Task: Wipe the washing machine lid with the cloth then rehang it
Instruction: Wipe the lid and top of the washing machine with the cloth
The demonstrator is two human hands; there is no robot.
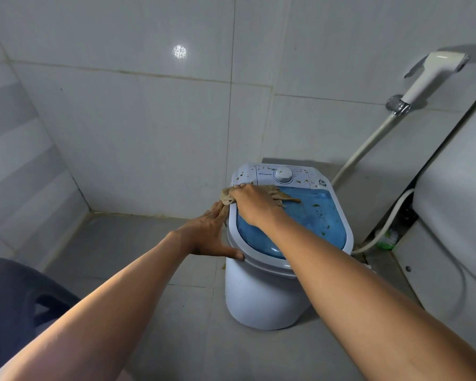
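A small white washing machine (261, 295) stands on the floor by the tiled wall. Its translucent blue lid (322, 221) carries several brown specks. A white control panel with a round dial (283, 174) sits behind the lid, also speckled. My right hand (252, 202) presses a tan cloth (282, 195) flat on the lid's far left corner. Part of the cloth sticks out left of the hand over the rim. My left hand (212, 233) lies flat against the machine's left rim, fingers extended, thumb at the front edge.
A white bidet sprayer (429, 75) hangs on the wall at upper right, its hose (360, 152) running down behind the machine. A white toilet tank (456, 204) stands at the right. Grey tiled floor spreads left of the machine. A dark garment (14, 298) shows at lower left.
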